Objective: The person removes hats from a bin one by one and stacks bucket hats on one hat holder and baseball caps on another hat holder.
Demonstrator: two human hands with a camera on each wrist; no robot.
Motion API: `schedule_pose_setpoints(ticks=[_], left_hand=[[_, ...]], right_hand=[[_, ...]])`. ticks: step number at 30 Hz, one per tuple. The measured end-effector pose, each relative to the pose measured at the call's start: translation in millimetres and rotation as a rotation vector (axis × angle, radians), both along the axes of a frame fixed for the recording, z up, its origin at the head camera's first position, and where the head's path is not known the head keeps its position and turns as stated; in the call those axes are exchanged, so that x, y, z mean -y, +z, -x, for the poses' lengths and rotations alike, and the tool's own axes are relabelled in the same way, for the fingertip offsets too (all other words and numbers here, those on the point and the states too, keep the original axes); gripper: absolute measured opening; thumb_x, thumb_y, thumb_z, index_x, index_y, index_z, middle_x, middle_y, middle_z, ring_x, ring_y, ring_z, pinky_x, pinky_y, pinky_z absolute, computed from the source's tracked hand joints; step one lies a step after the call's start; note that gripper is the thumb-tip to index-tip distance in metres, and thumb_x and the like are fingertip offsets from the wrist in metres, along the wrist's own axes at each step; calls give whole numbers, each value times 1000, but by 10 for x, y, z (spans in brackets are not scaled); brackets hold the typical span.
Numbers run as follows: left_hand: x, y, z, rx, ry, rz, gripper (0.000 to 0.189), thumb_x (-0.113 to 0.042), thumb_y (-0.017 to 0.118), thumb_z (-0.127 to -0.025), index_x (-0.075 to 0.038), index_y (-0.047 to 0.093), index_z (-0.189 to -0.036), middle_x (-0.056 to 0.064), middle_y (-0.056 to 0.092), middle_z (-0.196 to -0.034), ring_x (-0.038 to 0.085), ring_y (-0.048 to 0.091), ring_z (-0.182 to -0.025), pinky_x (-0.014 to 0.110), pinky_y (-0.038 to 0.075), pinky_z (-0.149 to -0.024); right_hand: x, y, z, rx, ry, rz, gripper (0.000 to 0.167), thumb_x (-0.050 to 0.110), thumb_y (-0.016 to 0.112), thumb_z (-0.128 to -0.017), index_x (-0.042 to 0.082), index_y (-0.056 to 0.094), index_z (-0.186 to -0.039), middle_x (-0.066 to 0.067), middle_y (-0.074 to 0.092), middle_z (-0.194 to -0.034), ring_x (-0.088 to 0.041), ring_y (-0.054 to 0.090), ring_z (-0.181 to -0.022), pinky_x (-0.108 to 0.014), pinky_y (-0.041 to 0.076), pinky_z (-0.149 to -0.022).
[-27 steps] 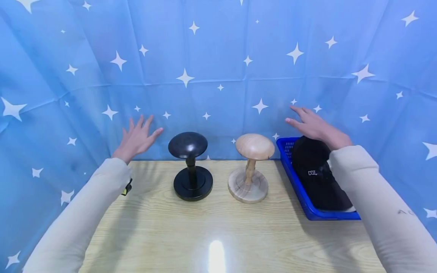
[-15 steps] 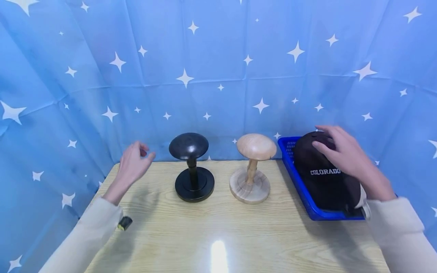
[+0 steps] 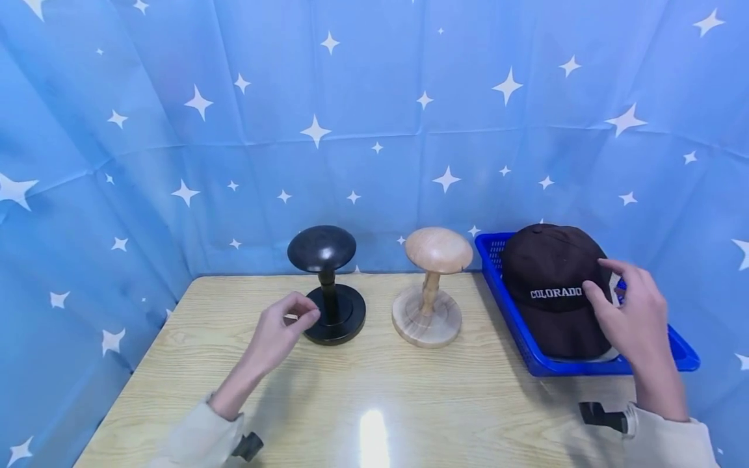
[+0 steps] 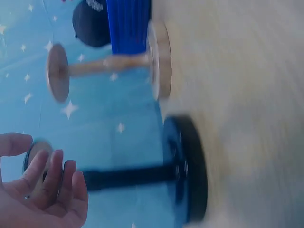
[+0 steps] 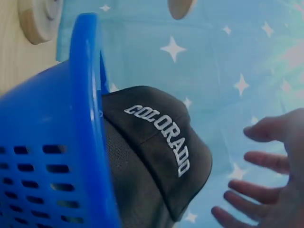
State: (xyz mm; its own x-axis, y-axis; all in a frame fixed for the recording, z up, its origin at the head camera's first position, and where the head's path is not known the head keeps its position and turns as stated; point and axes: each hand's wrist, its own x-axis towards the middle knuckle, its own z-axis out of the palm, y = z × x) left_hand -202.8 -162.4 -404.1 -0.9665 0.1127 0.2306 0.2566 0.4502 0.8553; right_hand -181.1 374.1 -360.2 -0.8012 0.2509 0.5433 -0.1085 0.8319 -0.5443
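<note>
A dark brown cap lettered COLORADO lies in the blue plastic basket at the right. My right hand hovers over the basket's right part, beside the cap; in the right wrist view its spread fingers are apart from the cap. My left hand is in the air near the black hat stand, with loosely bent fingers and nothing held. A pale wooden hat stand stands between the black one and the basket.
Everything stands on a light wood-grain table. A blue curtain with white stars hangs behind and at both sides. Something pale shows beside the cap in the basket.
My left hand has come down and to the right, toward the black stand. My right hand has moved right and down past the cap, uncovering its lettering.
</note>
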Motion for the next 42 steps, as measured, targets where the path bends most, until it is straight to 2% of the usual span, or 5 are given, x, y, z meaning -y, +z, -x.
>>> schedule_pose_setpoints(ticks=[6, 12, 27, 33, 42], left_hand=[[-466, -140, 29, 55, -114, -125, 22, -22, 68, -101, -15, 72, -121, 6, 75, -107, 15, 70, -100, 26, 57, -90], [-830, -303, 238, 113, -153, -226, 25, -19, 66, -102, -14, 67, -126, 9, 75, -113, 21, 71, -107, 34, 58, -94], [-1553, -659, 877, 294, -242, -357, 52, -15, 66, -97, -7, 49, -145, 24, 52, -150, 41, 53, -139, 52, 48, -114], [-1774, -708, 992, 295, -288, -343, 61, -9, 71, -91, -6, 46, -148, 20, 52, -151, 41, 45, -146, 53, 38, -123], [-2060, -757, 1022, 221, -351, -285, 47, 3, 67, -94, -7, 52, -138, 19, 67, -128, 27, 63, -123, 43, 50, -112]], right_hand=[[-127, -92, -51, 146, -174, 158, 54, 32, 59, -103, 9, 50, -151, -25, 52, -149, -40, 53, -128, -12, 41, -90], [-194, -147, -3, 223, -148, 177, 57, 31, 54, -105, -3, 45, -150, -37, 50, -146, -55, 41, -136, -66, 28, -115], [-259, -203, 28, 399, -232, 193, 62, 40, 47, -104, -7, 47, -145, -37, 54, -140, -59, 40, -130, -68, 34, -97], [-359, -175, 18, 600, -239, 118, 104, 71, 56, -94, -11, 32, -153, -39, 52, -137, -62, 44, -121, -68, 39, -87], [-387, -165, -13, 813, -225, 12, 91, 85, 70, -73, 0, 58, -104, -4, 58, -69, -34, 57, -80, -47, 41, -68]])
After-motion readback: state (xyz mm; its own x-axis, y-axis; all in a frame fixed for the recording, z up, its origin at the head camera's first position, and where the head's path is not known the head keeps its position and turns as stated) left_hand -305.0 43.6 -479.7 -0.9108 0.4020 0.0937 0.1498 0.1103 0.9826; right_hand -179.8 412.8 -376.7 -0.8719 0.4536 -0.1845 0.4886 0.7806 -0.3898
